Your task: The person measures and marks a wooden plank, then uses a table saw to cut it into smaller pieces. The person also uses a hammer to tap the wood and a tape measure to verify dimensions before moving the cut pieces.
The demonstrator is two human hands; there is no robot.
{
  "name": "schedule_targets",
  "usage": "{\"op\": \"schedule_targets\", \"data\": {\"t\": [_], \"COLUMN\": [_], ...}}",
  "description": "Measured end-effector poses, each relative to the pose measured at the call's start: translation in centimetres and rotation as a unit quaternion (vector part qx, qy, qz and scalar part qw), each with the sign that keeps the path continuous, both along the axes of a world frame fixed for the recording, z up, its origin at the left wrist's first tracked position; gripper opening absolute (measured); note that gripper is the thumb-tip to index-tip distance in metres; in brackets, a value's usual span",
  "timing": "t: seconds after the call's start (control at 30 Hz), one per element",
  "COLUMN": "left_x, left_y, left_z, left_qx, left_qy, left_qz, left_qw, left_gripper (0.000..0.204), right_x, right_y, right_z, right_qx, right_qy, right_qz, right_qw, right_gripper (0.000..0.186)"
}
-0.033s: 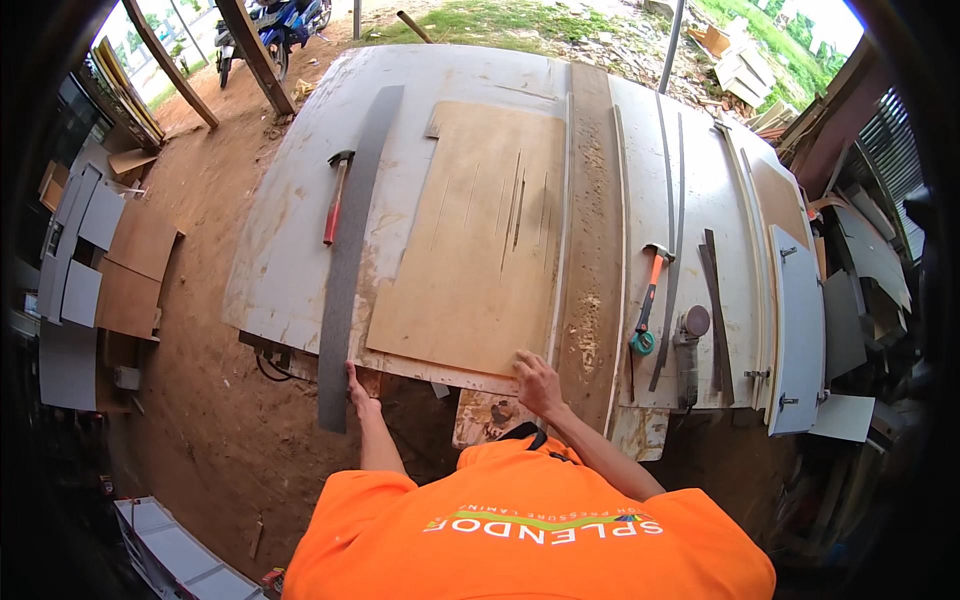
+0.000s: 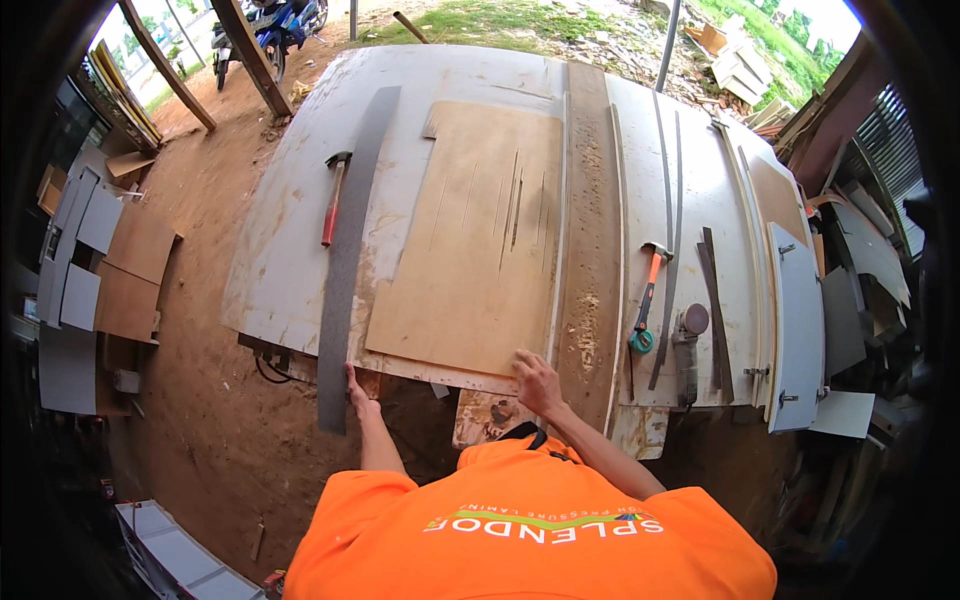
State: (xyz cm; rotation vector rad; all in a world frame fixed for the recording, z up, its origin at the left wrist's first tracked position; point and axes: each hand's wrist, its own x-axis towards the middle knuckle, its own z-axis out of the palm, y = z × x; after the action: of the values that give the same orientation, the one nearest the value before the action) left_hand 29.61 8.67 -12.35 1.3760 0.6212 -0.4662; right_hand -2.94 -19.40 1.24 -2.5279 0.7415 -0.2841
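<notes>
A long dark grey strip [image 2: 352, 250] lies lengthwise on the large pale worktable [image 2: 285, 215], its near end jutting past the front edge. My left hand [image 2: 362, 395] is at the right side of that end, closed at its edge; some fingers are hidden. To the right lies a thin brown sheet [image 2: 450, 290] with several long slits and a notch at its far left corner. At its near right corner, my right hand [image 2: 538, 385] has bent fingers pressed on the edge. Left of the strip rests a claw hammer with a red handle [image 2: 333, 205].
A worn brown plank [image 2: 587, 240] runs along the table. Right of it lie an orange-and-black hammer [image 2: 650, 285], a teal tape roll [image 2: 641, 342], a grey power tool [image 2: 687, 355], thin dark strips [image 2: 716, 310] and a hinged white panel [image 2: 795, 330]. Board offcuts [image 2: 135, 250] stand at left.
</notes>
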Motion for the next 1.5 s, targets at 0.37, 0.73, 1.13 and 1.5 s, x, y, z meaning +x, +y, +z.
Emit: {"op": "schedule_targets", "data": {"t": [0.37,0.73,1.13,1.5], "left_x": [1.2,1.7,0.9,-3.3], "left_y": [0.9,1.1,0.6,-2.3], "left_z": [-1.0,-3.8,-1.7,-0.5], "left_qx": [0.016,-0.063,-0.065,0.107], "left_qy": [0.063,0.0,0.011,0.094], "left_qz": [-0.073,-0.038,-0.046,0.029], "left_qw": [0.995,0.997,0.997,0.989], "left_gripper": [0.084,0.069,0.073,0.119], "right_x": [0.4,0.5,0.7,-0.1], "right_y": [-0.8,-0.7,-0.7,-1.5], "right_z": [-0.6,-0.8,-1.0,-1.6], "right_qx": [-0.005,-0.013,-0.04,-0.025], "right_qy": [-0.024,-0.01,0.001,0.011], "right_qz": [-0.004,-0.006,0.004,0.044], "right_qw": [1.0,1.0,0.999,0.999], "right_gripper": [0.03,0.032,0.032,0.035]}}
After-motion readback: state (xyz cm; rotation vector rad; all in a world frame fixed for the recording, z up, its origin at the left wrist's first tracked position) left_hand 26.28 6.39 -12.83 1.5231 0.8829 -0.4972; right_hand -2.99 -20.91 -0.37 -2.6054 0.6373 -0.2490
